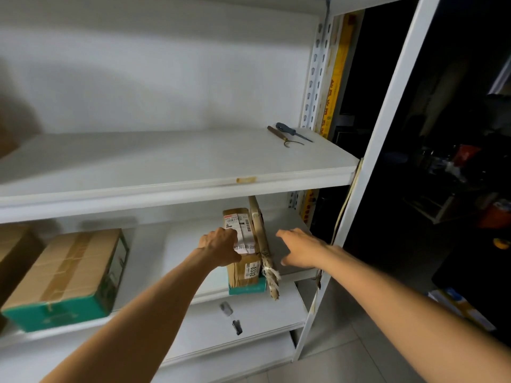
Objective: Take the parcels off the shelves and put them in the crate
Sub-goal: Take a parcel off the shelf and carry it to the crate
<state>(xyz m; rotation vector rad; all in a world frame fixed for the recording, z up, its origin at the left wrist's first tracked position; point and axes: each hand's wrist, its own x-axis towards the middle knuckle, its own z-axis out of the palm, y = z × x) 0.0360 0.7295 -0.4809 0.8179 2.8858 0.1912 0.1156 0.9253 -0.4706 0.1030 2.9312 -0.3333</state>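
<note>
A narrow brown parcel (244, 269) with white labels and a teal base stands upright on the middle shelf (190, 244). A thin flat cardboard piece (261, 239) tied with string leans against its right side. My left hand (221, 248) rests on the parcel's left face and top, fingers curled over the label. My right hand (300, 248) hovers open just to the right of the flat piece, not touching it. A larger taped brown box (72, 275) with teal sides sits at the left of the same shelf. No crate is in view.
On the upper shelf (177, 161) lie a screwdriver (293, 131) and a hooked tool (283, 138) at the far right. A white upright post (373, 161) bounds the rack's right side, with a dark room beyond. Another brown box (13, 252) shows at the left edge.
</note>
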